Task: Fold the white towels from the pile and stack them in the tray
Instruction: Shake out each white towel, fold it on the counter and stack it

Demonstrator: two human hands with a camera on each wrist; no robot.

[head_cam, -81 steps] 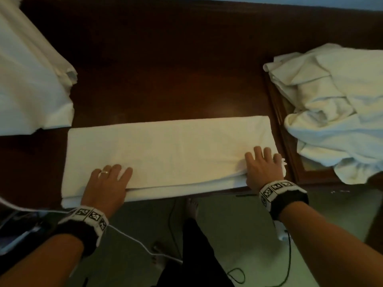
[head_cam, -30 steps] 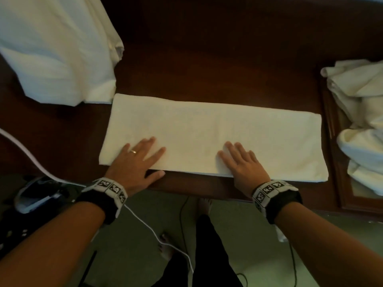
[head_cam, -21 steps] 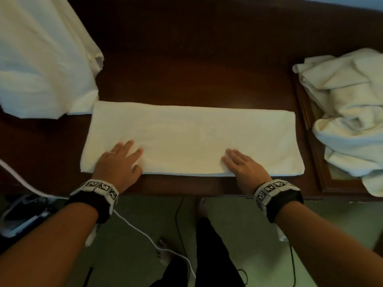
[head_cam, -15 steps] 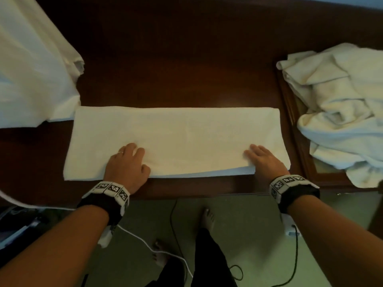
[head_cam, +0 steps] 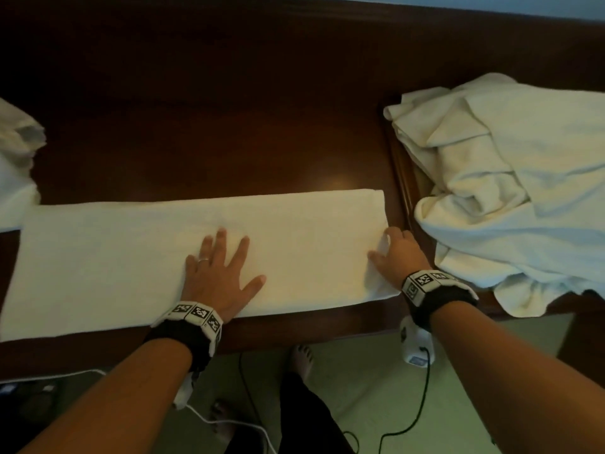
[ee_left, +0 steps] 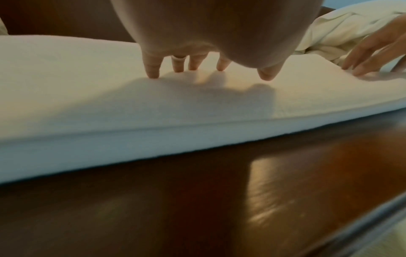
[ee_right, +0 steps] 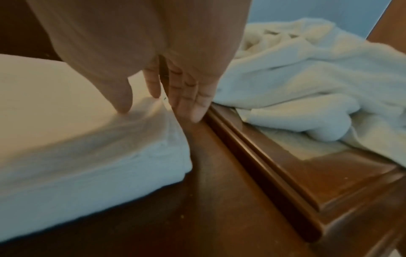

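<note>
While towels (head_cam: pixel 510 191) fill tray (ee_right: pixel 252 147), hands flatten folded towel (head_cam: pixel 131 250)

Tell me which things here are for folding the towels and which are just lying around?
For the job:
- folded towel under the left hand, with the right hand taking its end
- pile of white towels
- wooden tray beneath the pile
- table

Just lying about:
- white cloth at the far left
- black cable and white cable on the floor
</note>
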